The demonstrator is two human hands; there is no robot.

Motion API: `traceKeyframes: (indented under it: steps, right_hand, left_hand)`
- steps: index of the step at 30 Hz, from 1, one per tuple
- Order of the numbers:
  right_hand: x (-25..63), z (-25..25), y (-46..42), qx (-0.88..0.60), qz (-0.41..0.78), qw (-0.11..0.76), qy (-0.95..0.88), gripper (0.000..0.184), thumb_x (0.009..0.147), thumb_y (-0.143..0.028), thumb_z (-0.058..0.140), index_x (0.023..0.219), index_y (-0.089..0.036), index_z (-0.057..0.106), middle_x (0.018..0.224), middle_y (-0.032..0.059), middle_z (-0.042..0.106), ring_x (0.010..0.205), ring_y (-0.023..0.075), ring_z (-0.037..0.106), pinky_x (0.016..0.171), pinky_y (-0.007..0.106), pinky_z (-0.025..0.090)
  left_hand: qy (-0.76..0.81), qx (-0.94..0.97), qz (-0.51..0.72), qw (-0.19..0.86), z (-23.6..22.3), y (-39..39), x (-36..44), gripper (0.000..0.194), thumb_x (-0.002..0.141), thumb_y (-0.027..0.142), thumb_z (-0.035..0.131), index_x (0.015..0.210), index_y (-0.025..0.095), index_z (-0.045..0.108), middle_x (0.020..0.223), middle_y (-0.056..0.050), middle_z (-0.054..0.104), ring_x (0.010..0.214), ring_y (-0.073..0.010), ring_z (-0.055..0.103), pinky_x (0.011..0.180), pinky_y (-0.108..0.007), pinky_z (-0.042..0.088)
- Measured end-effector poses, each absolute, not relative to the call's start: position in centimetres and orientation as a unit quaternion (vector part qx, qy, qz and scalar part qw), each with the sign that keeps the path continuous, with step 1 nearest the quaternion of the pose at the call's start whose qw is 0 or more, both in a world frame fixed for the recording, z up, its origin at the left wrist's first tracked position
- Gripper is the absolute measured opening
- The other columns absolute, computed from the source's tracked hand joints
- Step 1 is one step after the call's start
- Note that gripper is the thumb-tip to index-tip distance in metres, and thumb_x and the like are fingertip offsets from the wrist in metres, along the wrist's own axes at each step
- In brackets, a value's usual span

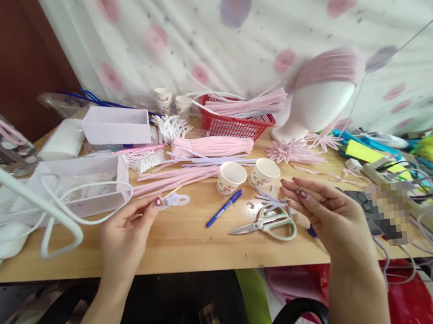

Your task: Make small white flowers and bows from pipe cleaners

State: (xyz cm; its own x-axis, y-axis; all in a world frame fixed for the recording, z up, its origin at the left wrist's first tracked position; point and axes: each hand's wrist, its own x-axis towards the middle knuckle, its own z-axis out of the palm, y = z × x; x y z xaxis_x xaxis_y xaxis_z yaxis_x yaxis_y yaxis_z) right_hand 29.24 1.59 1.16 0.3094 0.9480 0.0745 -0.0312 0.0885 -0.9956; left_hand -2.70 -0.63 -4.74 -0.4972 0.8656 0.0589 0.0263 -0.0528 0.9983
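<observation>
My left hand [129,236] pinches a small white looped pipe-cleaner piece [177,199] between thumb and fingers, just above the wooden table [179,243]. My right hand [325,211] hovers with fingers stretched out and slightly apart, holding nothing, just right of the white-handled scissors [269,222]. A blue pen [224,208] lies between the hands. Two paper cups [231,177] [264,172] stand behind the scissors. Pink pipe cleaners [210,146] lie in bundles further back.
A red basket [235,123] of pink pipe cleaners and a white mannequin head [318,105] stand at the back. Clear plastic boxes [81,186] [117,124] sit left. A pink flower [292,150], tools and colourful pipe cleaners [432,151] crowd the right. A white lamp arm [14,189] crosses the left.
</observation>
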Motion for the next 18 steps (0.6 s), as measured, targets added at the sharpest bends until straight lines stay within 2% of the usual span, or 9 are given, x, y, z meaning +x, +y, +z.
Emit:
traceKeyframes:
  steps: [5,10,14,18]
  right_hand:
    - [26.7,-1.0,1.5,-0.546,0.434,0.603,-0.386,0.038,0.053,-0.030,0.101,0.083,-0.016,0.080,0.079,0.0101,0.083,0.070,0.0265,0.081,0.053,0.027,0.065]
    - [24.2,-3.0,1.9,-0.509,0.483,0.616,-0.359,0.034,0.050,-0.027,0.102,0.071,-0.017,0.076,0.065,0.0038,0.080,0.052,0.0159,0.074,0.048,0.020,0.059]
    - [23.3,-3.1,1.7,-0.489,0.513,0.615,-0.346,0.032,0.054,-0.034,0.100,0.073,-0.018,0.078,0.066,0.0041,0.080,0.055,0.0148,0.075,0.051,0.018,0.061]
    - [22.7,-2.6,1.1,-0.449,0.575,0.593,-0.340,0.036,0.062,-0.032,0.096,0.093,-0.020,0.081,0.083,0.0070,0.084,0.072,0.0208,0.081,0.063,0.025,0.067]
  left_hand:
    - [0.590,0.382,0.585,0.404,-5.2,-0.8,-2.0,0.024,0.071,0.041,0.084,0.087,0.023,0.083,0.094,-0.005,0.084,0.093,-0.0278,0.077,0.088,-0.037,0.061]
    - [0.602,0.400,0.562,0.402,-5.3,-1.7,-0.6,0.023,0.071,0.042,0.084,0.084,0.023,0.083,0.092,-0.006,0.084,0.088,-0.0257,0.077,0.080,-0.031,0.061]
    - [0.598,0.408,0.554,0.410,-5.6,-1.9,-0.4,0.024,0.071,0.042,0.084,0.085,0.023,0.083,0.094,-0.006,0.084,0.089,-0.0254,0.077,0.079,-0.030,0.060]
    - [0.603,0.408,0.553,0.405,-5.9,-1.8,-0.5,0.022,0.072,0.041,0.084,0.086,0.023,0.083,0.094,-0.006,0.084,0.090,-0.0266,0.077,0.082,-0.032,0.061]
